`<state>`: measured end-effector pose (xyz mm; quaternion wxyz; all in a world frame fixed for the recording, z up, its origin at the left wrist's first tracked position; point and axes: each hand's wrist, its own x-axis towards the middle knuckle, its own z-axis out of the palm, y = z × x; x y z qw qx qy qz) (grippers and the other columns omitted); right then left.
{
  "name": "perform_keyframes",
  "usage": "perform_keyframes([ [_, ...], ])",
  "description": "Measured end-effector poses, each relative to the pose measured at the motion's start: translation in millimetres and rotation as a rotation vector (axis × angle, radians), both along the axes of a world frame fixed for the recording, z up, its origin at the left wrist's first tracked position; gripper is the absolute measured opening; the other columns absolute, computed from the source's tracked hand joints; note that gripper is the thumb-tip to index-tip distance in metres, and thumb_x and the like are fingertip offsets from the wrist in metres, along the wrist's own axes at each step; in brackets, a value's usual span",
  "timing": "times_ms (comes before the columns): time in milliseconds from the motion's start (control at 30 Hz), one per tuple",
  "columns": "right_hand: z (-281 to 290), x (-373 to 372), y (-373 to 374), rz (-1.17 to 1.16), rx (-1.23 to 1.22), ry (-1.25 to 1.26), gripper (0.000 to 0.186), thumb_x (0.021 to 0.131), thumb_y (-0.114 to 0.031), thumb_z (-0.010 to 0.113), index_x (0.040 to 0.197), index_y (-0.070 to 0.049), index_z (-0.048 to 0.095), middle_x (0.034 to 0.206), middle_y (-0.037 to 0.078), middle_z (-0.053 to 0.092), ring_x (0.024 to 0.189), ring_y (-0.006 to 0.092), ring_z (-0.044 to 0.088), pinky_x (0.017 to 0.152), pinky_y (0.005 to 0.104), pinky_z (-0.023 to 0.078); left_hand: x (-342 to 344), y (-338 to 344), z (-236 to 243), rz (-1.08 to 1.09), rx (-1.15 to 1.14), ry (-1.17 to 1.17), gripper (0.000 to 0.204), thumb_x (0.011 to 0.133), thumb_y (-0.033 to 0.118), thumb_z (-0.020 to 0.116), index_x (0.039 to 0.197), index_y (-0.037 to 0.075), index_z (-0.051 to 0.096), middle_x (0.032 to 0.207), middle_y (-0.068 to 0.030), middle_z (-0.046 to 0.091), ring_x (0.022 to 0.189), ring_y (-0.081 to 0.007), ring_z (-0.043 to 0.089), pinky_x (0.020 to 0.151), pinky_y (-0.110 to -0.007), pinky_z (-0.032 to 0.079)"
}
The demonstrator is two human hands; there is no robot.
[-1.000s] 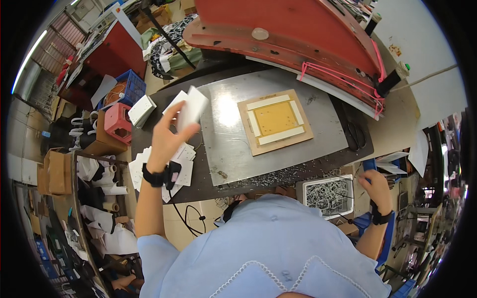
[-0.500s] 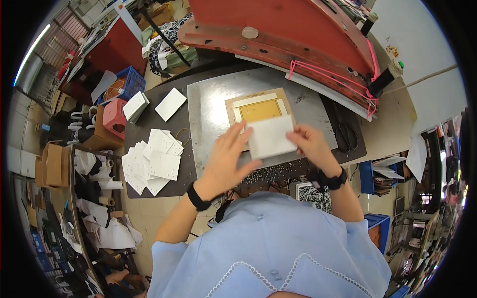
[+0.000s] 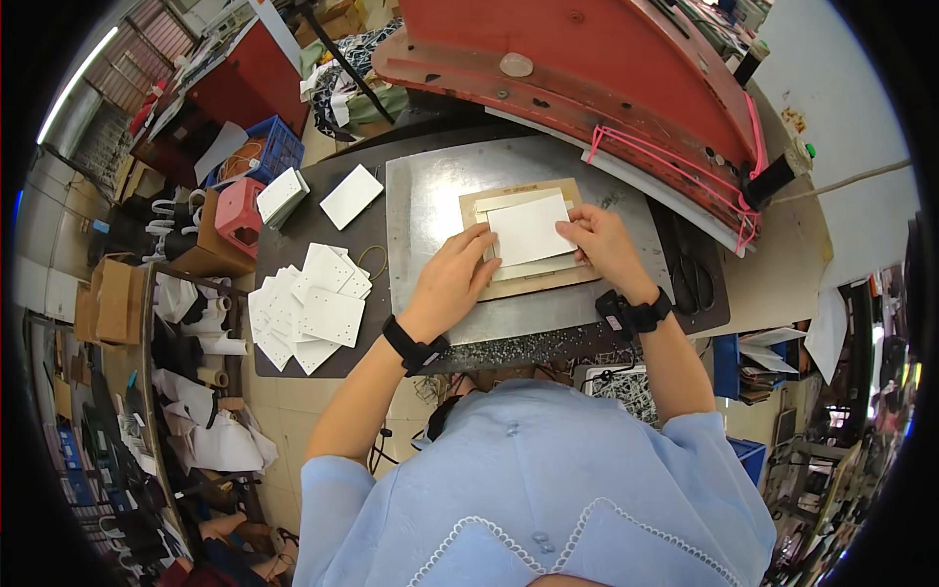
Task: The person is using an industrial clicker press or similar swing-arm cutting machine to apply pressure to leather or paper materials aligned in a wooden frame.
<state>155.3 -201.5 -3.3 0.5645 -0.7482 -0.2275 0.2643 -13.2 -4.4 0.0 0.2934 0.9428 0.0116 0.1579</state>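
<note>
A blank white card (image 3: 531,231) lies over a tan board with a framed recess (image 3: 538,285), covering most of its middle. My right hand (image 3: 608,247) pinches the card's right edge between thumb and fingers. At the left edge, my left hand (image 3: 452,278) has its fingertips and thumb closed on the card. The board rests on a grey metal plate (image 3: 416,210). Left of the plate lies a loose heap of white cards with small punched holes (image 3: 331,315). Behind the heap are a white card stack (image 3: 352,198) and another, tilted stack (image 3: 283,199).
A red press arm (image 3: 577,68) with pink cord (image 3: 675,161) overhangs the far side. Black scissors (image 3: 693,285) lie at the right. Small punched bits (image 3: 509,350) litter the near table edge. A pink stool (image 3: 238,214) and blue crate (image 3: 279,147) stand beyond the left.
The white card has moved forward and now covers the yellow middle of the board. My left fingers have drawn together at its left edge; my right hand has moved forward with it.
</note>
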Motion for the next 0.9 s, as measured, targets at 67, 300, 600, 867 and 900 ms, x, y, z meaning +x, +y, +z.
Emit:
perform_keyframes([
  [67, 1, -2, 0, -0.015, -0.002, 0.002, 0.024, 0.092, -0.023, 0.068, 0.101, 0.0, 0.064, 0.068, -0.004, 0.059, 0.054, 0.0028, 0.051, 0.048, 0.0189, 0.039, 6, -1, 1, -0.01, 0.079, -0.021, 0.04, 0.094, 0.02, 0.061, 0.129, 0.002, 0.056, 0.137, -0.015, 0.054, 0.113, -0.0336, 0.057, 0.094, -0.039, 0.048],
  [300, 7, -13, 2, -0.095, -0.09, -0.267, 0.027, 0.091, -0.02, 0.065, 0.11, 0.0, 0.065, 0.066, 0.01, 0.063, 0.056, 0.0194, 0.059, 0.055, 0.0319, 0.047, 19, -3, -4, -0.004, 0.372, 0.033, 0.047, 0.094, 0.022, 0.059, 0.134, -0.001, 0.051, 0.142, -0.0143, 0.05, 0.112, -0.036, 0.055, 0.093, -0.041, 0.048],
  [600, -9, -18, -4, -0.041, -0.12, -0.745, 0.025, 0.095, -0.019, 0.054, 0.106, -0.003, 0.07, 0.084, 0.02, 0.068, 0.076, 0.0397, 0.065, 0.067, 0.0476, 0.05, 15, -2, -9, -0.006, 0.32, 0.04, 0.049, 0.096, 0.022, 0.056, 0.139, 0.001, 0.047, 0.145, -0.0135, 0.048, 0.118, -0.0385, 0.05, 0.099, -0.044, 0.043],
  [867, -4, -10, -7, 0.06, -0.196, -0.749, 0.024, 0.094, -0.02, 0.054, 0.102, -0.005, 0.072, 0.083, 0.021, 0.068, 0.075, 0.0407, 0.064, 0.068, 0.0487, 0.05, 19, 6, -5, -0.035, 0.278, 0.073, 0.051, 0.092, 0.022, 0.058, 0.138, 0.003, 0.048, 0.146, -0.0112, 0.047, 0.12, -0.0366, 0.05, 0.099, -0.043, 0.044],
  [900, -4, -10, -8, 0.069, -0.21, -0.748, 0.025, 0.094, -0.02, 0.055, 0.104, -0.006, 0.072, 0.084, 0.021, 0.068, 0.076, 0.0406, 0.064, 0.068, 0.0487, 0.05, 18, 5, -5, -0.034, 0.27, 0.079, 0.05, 0.092, 0.022, 0.058, 0.138, 0.002, 0.049, 0.146, -0.0122, 0.046, 0.121, -0.0371, 0.049, 0.1, -0.043, 0.043],
])
